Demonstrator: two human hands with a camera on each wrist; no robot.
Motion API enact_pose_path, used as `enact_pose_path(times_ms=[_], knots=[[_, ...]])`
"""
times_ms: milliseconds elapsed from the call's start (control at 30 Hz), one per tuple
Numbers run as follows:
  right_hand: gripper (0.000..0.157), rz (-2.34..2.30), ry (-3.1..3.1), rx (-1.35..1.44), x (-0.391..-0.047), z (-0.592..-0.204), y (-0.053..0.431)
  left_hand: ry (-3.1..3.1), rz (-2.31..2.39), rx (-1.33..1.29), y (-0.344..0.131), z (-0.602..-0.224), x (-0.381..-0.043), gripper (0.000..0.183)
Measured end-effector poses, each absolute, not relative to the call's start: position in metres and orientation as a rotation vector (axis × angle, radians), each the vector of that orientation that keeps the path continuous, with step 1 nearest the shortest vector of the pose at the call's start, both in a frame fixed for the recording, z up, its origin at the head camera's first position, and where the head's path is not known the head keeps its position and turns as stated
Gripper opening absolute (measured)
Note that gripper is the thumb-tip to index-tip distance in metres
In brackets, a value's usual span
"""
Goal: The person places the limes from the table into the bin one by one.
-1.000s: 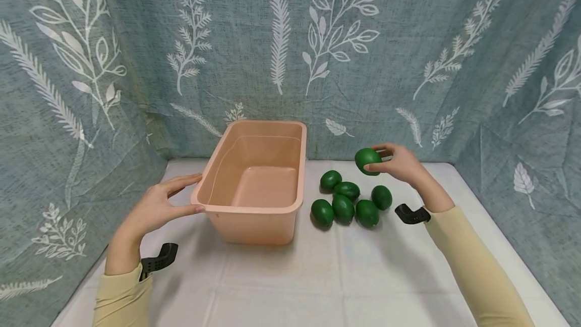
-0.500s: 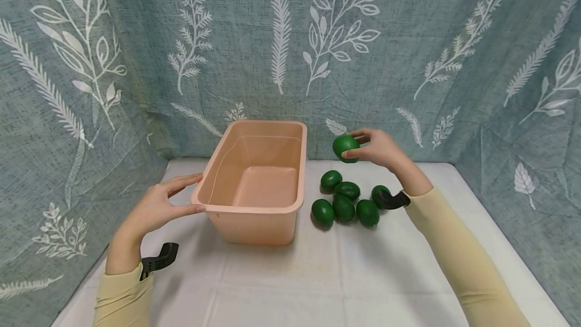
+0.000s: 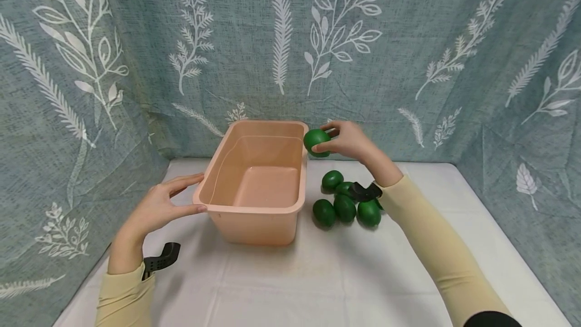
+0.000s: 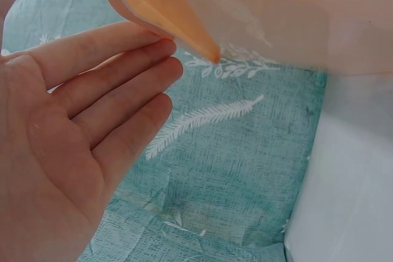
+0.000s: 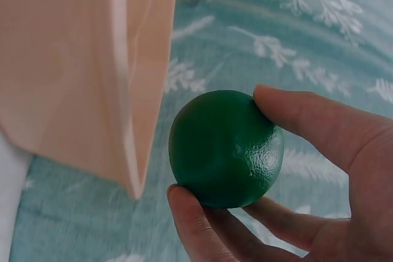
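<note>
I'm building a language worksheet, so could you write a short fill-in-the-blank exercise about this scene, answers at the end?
1. The left hand touches the tub, while the ____ hand holds a fruit-like piece.
2. The held piece is ____ in colour.
3. In the head view, the loose pieces lie to the ____ of the tub.
4. The teal cloth behind bears a leaf print coloured ____.

Missing words: right; green; right; white.

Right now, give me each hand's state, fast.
Left hand: open, fingers straight, at the bin.
Right hand: closed, holding a green fruit.
</note>
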State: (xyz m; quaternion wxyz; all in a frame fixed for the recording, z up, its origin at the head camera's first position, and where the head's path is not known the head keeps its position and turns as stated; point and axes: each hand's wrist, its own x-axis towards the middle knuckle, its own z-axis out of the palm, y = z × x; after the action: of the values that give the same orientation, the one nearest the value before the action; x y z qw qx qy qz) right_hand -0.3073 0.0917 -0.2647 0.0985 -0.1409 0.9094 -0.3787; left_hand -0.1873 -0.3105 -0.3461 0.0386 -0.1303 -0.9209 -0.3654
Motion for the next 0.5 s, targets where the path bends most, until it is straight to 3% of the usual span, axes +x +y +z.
enact_pose_path(times_ms=[500], knots=[[0.066, -1.068, 2.638, -0.556, -0.306, -0.262, 0.034, -2.816, -1.13, -0.403, -0.311, -0.346, -0.189, 0.071]])
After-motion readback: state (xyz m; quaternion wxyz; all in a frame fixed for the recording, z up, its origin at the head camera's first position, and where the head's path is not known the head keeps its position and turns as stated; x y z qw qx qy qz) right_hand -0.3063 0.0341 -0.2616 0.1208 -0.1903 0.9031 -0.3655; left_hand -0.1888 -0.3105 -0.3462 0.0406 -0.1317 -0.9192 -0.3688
